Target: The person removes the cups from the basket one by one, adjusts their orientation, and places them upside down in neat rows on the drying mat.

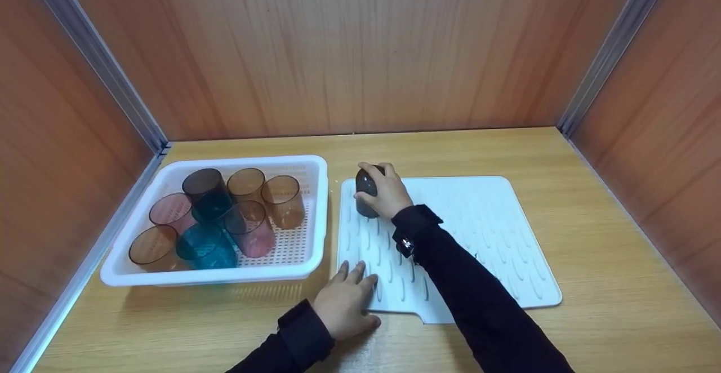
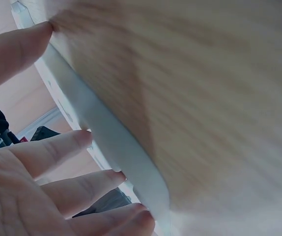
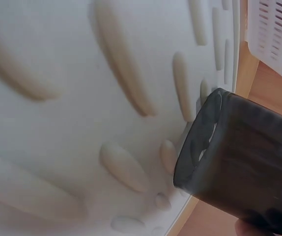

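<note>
At the back left corner of a white draining mat (image 1: 479, 232), my right hand (image 1: 390, 194) grips a dark tumbler (image 1: 366, 187), thumb on its near side and fingers over the far side. The tumbler is upside down, its mouth toward the mat's raised ribs in the right wrist view, where its dark wall (image 3: 254, 162) fills the right side. My left hand (image 1: 346, 305) lies at the mat's front left edge with fingers spread. In the left wrist view its fingertips (image 2: 116, 176) touch the mat's edge (image 2: 111, 123).
Left of the mat stands a white perforated basket (image 1: 323, 221). Inside are several see-through tumblers: amber (image 1: 290, 209), teal (image 1: 208, 252), pink (image 1: 169, 211) and dark grey (image 1: 200, 183). Wood-grain panels (image 1: 360, 52) enclose the table (image 1: 619, 305) at the back and both sides.
</note>
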Available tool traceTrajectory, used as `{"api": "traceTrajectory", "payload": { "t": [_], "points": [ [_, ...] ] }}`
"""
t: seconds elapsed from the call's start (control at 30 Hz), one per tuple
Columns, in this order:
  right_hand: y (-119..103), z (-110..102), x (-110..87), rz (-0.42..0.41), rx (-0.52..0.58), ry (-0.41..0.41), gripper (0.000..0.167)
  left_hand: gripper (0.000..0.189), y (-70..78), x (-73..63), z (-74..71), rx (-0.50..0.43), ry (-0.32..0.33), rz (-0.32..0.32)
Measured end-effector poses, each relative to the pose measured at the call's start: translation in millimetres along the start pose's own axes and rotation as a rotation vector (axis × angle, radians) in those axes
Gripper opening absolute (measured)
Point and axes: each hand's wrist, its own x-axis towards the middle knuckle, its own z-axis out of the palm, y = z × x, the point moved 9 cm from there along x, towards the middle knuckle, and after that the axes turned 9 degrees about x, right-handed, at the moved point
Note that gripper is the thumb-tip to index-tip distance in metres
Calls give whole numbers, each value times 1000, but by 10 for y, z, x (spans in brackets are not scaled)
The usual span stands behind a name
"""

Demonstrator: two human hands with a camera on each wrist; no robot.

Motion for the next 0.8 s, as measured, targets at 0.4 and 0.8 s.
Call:
{"api": "traceTrajectory", "payload": {
  "t": [0.4,0.8],
  "points": [
    [29,13,6,70,113,-65,71,75,-49,17,11,-39,-14,2],
    [-45,-109,-61,51,136,-6,73,65,-76,29,-77,-119,60,35]
  ]
}}
